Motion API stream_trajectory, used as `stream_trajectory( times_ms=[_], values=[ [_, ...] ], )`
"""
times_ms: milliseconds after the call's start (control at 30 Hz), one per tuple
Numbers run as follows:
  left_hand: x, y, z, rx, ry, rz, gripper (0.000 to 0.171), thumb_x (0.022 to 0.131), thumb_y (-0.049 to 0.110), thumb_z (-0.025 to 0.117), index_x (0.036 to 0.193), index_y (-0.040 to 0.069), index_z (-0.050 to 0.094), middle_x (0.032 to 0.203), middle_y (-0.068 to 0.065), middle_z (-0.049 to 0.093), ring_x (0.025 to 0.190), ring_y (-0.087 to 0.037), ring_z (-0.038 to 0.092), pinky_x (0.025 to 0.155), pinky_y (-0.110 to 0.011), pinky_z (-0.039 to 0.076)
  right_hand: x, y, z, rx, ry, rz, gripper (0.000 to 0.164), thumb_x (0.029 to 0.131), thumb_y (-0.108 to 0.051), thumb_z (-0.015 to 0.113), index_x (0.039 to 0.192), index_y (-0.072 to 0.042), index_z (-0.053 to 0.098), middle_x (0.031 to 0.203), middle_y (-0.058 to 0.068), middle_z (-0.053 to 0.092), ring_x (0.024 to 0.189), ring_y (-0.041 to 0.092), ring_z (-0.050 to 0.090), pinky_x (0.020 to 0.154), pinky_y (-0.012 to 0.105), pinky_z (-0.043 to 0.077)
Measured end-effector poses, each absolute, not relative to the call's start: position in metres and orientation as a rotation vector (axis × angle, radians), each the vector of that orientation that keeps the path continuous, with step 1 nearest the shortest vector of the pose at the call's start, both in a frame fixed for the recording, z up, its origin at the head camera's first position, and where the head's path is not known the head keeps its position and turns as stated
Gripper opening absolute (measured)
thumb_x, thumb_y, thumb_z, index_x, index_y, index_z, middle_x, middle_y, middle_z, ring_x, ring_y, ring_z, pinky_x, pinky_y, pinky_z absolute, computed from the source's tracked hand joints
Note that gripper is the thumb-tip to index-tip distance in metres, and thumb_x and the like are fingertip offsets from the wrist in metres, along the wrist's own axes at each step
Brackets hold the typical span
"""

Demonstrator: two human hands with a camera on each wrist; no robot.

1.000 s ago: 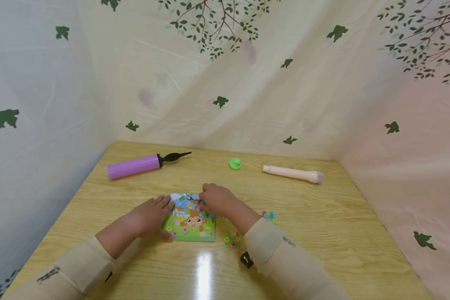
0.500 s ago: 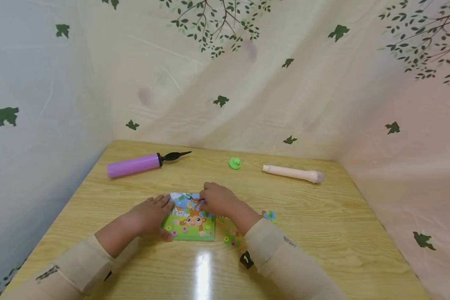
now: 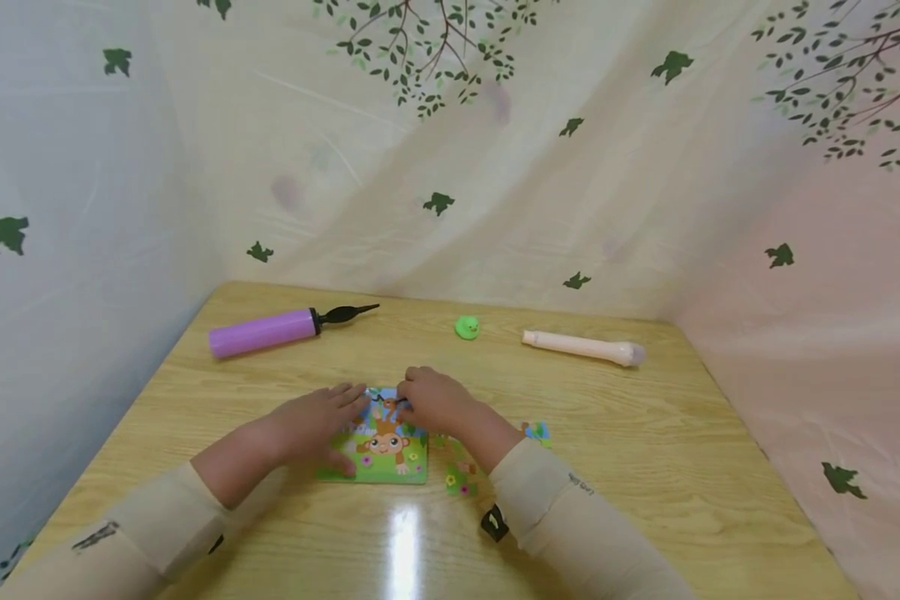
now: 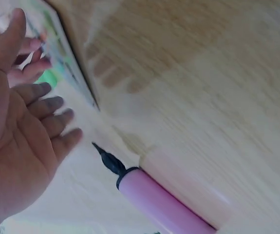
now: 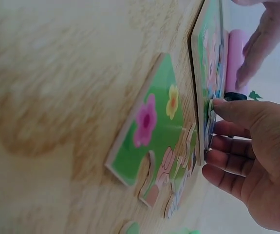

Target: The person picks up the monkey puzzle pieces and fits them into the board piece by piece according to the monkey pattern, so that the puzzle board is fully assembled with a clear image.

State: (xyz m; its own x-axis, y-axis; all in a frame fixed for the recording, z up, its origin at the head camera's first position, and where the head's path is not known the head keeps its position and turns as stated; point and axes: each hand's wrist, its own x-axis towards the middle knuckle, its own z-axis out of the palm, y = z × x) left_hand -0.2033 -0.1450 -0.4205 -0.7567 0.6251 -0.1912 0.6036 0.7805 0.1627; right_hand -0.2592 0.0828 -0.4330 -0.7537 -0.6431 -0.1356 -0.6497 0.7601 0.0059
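A square jigsaw board (image 3: 378,467) with a monkey picture lies on the table in front of me. My left hand (image 3: 307,429) is over its left side, fingers extended and holding nothing; in the left wrist view the palm looks raised off the board. At the board's upper right corner my right hand (image 3: 438,404) has its fingers bent, and in the right wrist view its thumb and fingers pinch a puzzle piece (image 5: 210,108) against the board, mostly hidden by the hand. Loose puzzle pieces (image 5: 152,119) with flowers lie right of the board, partly under my right forearm.
Along the back stand a purple hand pump (image 3: 266,333) with a black nozzle, a green toy duck (image 3: 467,327) and a pale pink microphone-shaped toy (image 3: 581,347). Another loose puzzle piece (image 3: 537,431) lies further right. Patterned cloth (image 3: 450,250) encloses the table's back and sides.
My left hand has come off the board's left edge and shifted right over the picture. The right hand stays at the upper right corner, almost unmoved.
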Motion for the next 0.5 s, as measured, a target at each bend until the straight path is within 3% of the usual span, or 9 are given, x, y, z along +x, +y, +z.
stream_trajectory(
  times_ms=[200, 500],
  values=[
    [-0.207, -0.136, -0.425, 0.974, 2.642, 0.068, 0.102, 0.079, 0.061, 0.07, 0.154, 0.006, 0.028, 0.163, -0.012, 0.021, 0.149, -0.037, 0.019, 0.121, -0.052, 0.021, -0.257, 0.083, -0.431, -1.024, 2.836, 0.098, 0.031, 0.097, -0.039, 0.061, 0.118, -0.018, 0.068, 0.103, -0.002, 0.056, 0.095, 0.014, 0.053, 0.081, 0.029, 0.052],
    [-0.203, -0.132, -0.42, 0.901, 2.621, 0.099, 0.101, 0.078, 0.058, 0.071, 0.154, 0.006, 0.029, 0.163, -0.012, 0.021, 0.149, -0.037, 0.021, 0.12, -0.051, 0.025, -0.254, 0.082, -0.43, -0.976, 2.838, 0.149, 0.032, 0.098, -0.04, 0.059, 0.118, -0.017, 0.067, 0.107, -0.001, 0.057, 0.096, 0.014, 0.052, 0.08, 0.029, 0.052]
  ],
)
